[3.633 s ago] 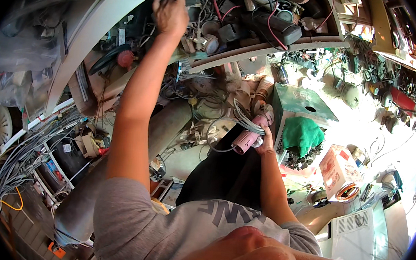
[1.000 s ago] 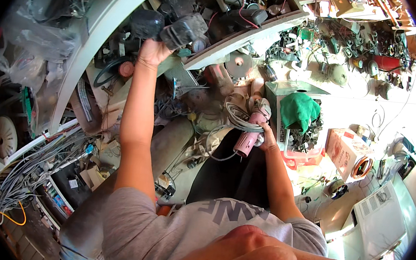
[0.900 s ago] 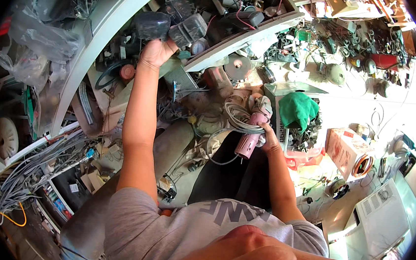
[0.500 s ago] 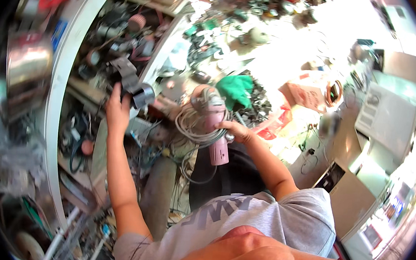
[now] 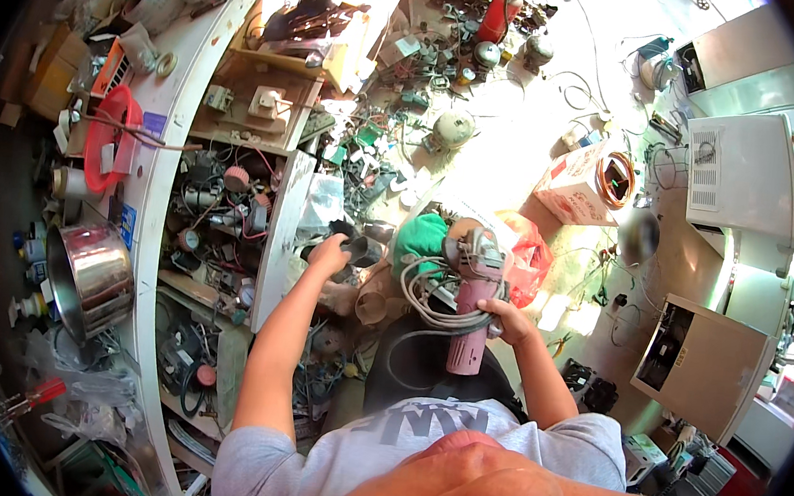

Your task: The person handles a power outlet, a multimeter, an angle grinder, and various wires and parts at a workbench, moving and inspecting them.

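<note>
My left hand (image 5: 328,256) is closed on a dark plastic object (image 5: 360,249), held just right of an open drawer (image 5: 282,229) full of cables and small parts. The object's exact form is hard to make out. My right hand (image 5: 511,320) grips a pink angle grinder (image 5: 467,353) with a grey cable (image 5: 427,311) looped around it. The grinder's head points away from me, above my dark-clad legs. A green cloth (image 5: 417,242) lies just behind the grinder, and a red plastic bag (image 5: 529,252) is to its right.
A long white shelf (image 5: 180,97) on the left carries a steel pot (image 5: 88,273) and a red basin (image 5: 109,142). The floor (image 5: 483,152) ahead holds scattered parts, a carton (image 5: 567,189) and a red cylinder (image 5: 498,16). White appliances (image 5: 746,170) line the right side.
My left hand has taken hold of dark plastic from among the drawer's clutter and carried it rightward, out beside the drawer. My view has swung round; the grinder stays in my right hand.
</note>
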### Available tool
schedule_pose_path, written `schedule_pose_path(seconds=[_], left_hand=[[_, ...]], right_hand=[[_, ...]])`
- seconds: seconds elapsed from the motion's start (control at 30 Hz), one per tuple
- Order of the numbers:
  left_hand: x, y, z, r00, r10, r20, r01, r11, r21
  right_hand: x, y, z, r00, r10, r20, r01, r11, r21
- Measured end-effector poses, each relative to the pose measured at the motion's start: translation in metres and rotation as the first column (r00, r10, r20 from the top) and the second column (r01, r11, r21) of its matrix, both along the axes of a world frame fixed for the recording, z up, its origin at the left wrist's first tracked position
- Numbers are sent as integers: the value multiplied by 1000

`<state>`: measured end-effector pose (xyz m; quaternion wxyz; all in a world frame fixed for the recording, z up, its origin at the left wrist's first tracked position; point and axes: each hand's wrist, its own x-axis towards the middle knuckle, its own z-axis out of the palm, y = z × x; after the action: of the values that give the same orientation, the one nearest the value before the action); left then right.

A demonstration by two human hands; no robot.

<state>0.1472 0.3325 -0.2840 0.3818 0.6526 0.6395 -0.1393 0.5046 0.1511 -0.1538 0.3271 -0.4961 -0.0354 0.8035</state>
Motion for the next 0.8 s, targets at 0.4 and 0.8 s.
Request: schedule_pose_path(seconds=[0.4,0.8], left_hand=[[234,280,140,900,-76,428,-169,846,505],[8,-91,-67,774,497,391,-502,859,-99]], right_hand=[[27,-25,0,944,-283,172,288,958,-4],[7,12,-17,990,4,144,-11,999,49]])
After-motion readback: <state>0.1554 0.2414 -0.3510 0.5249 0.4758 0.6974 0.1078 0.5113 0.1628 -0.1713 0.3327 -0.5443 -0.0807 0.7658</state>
